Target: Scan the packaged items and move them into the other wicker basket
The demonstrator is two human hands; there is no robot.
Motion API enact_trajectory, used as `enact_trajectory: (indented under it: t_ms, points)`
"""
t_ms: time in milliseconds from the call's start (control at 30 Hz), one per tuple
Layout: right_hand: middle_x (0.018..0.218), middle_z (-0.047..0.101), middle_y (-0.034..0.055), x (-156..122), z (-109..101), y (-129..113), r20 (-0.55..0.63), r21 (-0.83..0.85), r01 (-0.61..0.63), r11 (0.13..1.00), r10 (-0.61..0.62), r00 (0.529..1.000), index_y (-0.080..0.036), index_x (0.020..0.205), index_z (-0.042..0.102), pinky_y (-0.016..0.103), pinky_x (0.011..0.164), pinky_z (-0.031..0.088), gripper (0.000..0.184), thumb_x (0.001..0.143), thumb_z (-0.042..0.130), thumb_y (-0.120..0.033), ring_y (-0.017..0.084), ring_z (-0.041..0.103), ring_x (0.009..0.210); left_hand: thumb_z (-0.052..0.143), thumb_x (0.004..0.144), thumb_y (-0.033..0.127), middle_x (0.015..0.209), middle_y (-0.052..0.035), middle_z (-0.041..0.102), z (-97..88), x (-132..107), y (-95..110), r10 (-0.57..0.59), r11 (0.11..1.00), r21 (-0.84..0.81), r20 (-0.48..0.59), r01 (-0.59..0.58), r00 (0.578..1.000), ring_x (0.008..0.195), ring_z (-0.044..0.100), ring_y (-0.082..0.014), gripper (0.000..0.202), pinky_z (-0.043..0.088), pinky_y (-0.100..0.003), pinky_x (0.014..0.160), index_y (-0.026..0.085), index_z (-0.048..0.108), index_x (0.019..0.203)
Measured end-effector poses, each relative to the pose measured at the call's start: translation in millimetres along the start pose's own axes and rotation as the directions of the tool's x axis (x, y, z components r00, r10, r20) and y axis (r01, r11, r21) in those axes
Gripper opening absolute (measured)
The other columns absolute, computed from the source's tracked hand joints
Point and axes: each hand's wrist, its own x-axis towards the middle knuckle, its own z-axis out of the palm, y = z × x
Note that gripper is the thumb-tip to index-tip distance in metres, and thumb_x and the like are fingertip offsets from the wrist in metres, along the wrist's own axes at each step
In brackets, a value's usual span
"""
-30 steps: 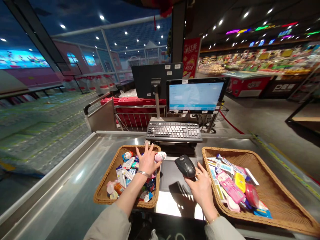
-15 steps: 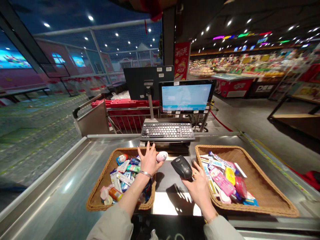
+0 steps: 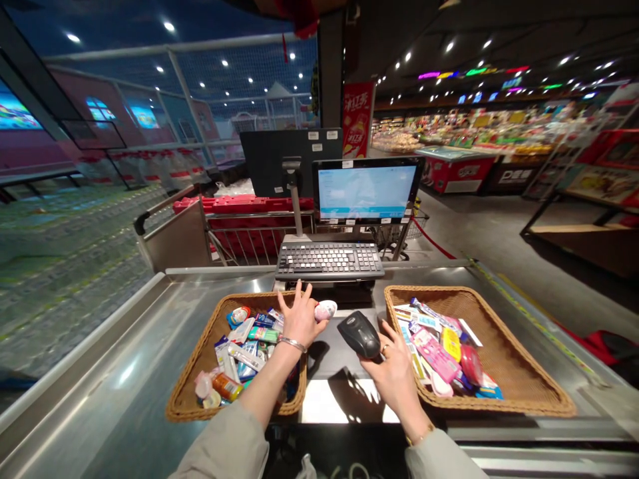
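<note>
Between the thumb and index finger of my left hand (image 3: 302, 318) is a small egg-shaped packet (image 3: 325, 310), white and pink; the other fingers are spread. That hand is over the right edge of the left wicker basket (image 3: 192, 356), which holds several small packaged goods. My right hand (image 3: 392, 362) grips a black barcode scanner (image 3: 359, 334), its head pointing left toward the egg. Most of the scanner's handle is hidden by the hand. Right of it stands another wicker basket (image 3: 524, 372) with several packets, among them a pink packet (image 3: 435, 354) and a yellow one (image 3: 450, 343).
Behind the hands are a black keyboard (image 3: 329, 259), a lit monitor (image 3: 367, 191) and the dark back of another screen (image 3: 289, 159). Both baskets rest on a steel counter (image 3: 130, 372) with raised edges. A shopping cart (image 3: 244, 236) stands beyond.
The view has shifted slightly to the right, so the surroundings sit a little farther left. Both hands keep their holds, and the egg has turned slightly and is a little nearer the scanner.
</note>
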Motion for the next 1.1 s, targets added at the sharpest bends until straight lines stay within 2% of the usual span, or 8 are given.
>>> enact_trajectory:
  t_ms: [300,633,1100]
  points:
    - [0.116,0.073,0.0074,-1.6,-1.6,3.3,0.014,0.016,-0.002,1.0,0.002,1.0,-0.025,0.082,0.077,0.059,0.113,0.034,0.015,0.069,0.069,-0.029,0.036,0.045,0.137,0.076,0.074,0.037,0.151,-0.011,0.052,0.4,4.7,2.7,0.006,1.0,-0.021,0.011,-0.006,1.0,0.149,0.028,-0.0408,0.027,-0.005,-0.078,0.115,0.023,0.07,0.095]
    - [0.118,0.072,0.0082,-2.2,-1.0,6.9,-0.002,0.011,0.024,1.0,-0.024,1.0,-0.025,0.091,0.077,0.06,0.113,0.033,0.023,0.07,0.069,-0.029,0.036,0.046,0.136,0.075,0.074,0.038,0.151,-0.0115,0.052,0.5,6.3,5.3,0.024,1.0,-0.005,0.022,-0.024,0.999,0.149,0.027,-0.0407,0.027,-0.005,-0.078,0.115,0.022,0.07,0.096]
    - [0.119,0.072,0.0091,-3.1,-2.7,5.9,-0.003,-0.017,0.042,0.999,-0.042,0.999,-0.024,0.094,0.077,0.06,0.113,0.034,0.026,0.071,0.065,-0.027,0.036,0.045,0.137,0.076,0.074,0.035,0.151,-0.0115,0.052,-3.7,7.5,9.2,0.044,0.999,-0.015,0.021,-0.044,0.999,0.149,0.027,-0.0403,0.025,-0.005,-0.078,0.115,0.023,0.07,0.094]
